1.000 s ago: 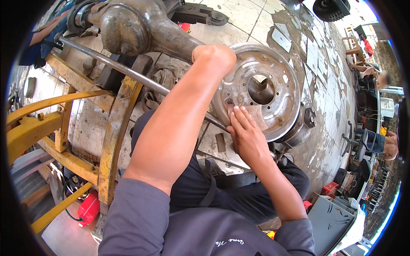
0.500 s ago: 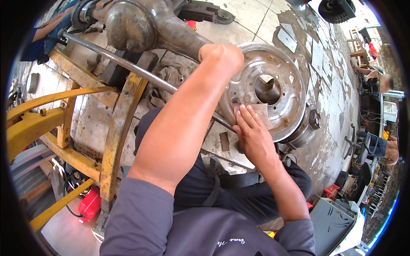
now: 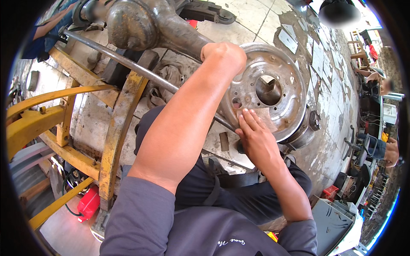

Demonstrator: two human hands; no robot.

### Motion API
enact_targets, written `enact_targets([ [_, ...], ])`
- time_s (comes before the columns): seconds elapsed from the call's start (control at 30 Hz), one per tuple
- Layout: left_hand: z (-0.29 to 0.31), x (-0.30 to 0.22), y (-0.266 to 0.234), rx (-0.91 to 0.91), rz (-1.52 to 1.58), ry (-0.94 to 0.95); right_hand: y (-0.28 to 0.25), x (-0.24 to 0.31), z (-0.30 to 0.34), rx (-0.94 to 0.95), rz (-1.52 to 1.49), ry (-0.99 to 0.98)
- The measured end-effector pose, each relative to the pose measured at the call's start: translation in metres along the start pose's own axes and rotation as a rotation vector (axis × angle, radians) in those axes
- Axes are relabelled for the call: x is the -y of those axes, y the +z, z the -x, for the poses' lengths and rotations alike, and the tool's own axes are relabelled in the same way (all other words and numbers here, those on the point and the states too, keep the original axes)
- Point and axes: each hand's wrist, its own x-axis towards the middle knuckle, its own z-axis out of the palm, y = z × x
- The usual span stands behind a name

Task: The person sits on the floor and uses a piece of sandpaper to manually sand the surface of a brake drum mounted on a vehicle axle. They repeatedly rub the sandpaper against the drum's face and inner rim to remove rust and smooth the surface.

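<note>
A round, worn metal brake backing plate (image 3: 292,91) with a central hole stands at the end of the axle housing (image 3: 179,36). My left hand (image 3: 224,55) is closed on the plate's upper left edge; its fingertips are hidden behind the knuckles. Lower on the plate's face, my right hand (image 3: 258,138) lies with fingers stretched flat over a square, brownish piece of sandpaper (image 3: 268,119), pressing it against the metal. Part of the sheet sticks out beyond the fingers. A long steel rod (image 3: 124,64) passes beneath my left forearm.
A yellow metal frame (image 3: 117,141) stands at my left, with a red object (image 3: 89,205) below. Crumpled cloth (image 3: 166,81) lies on the cracked tile floor. Another person's arm (image 3: 49,27) shows at far left. A grey cabinet (image 3: 331,226) is at lower right.
My right hand and the sandpaper have slid a little toward me across the plate, uncovering an oval hole. My left hand stays at the edge, barely shifted.
</note>
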Motion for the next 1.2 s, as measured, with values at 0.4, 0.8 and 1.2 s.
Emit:
enact_targets([
  [0.4, -0.009, -0.002, 0.005, -0.066, 0.003, -0.001, -0.001, -0.016, -0.014, -0.003, -0.013, -0.148],
  [0.8, 0.003, -0.003, 0.0, -0.043, 0.024, 0.0, 0.011, -0.01, -0.019, -0.083, -0.084, -0.084],
  [1.2, 0.004, -0.003, 0.0, -0.026, 0.029, -0.001, 0.013, -0.009, -0.023, -0.083, -0.087, -0.072],
])
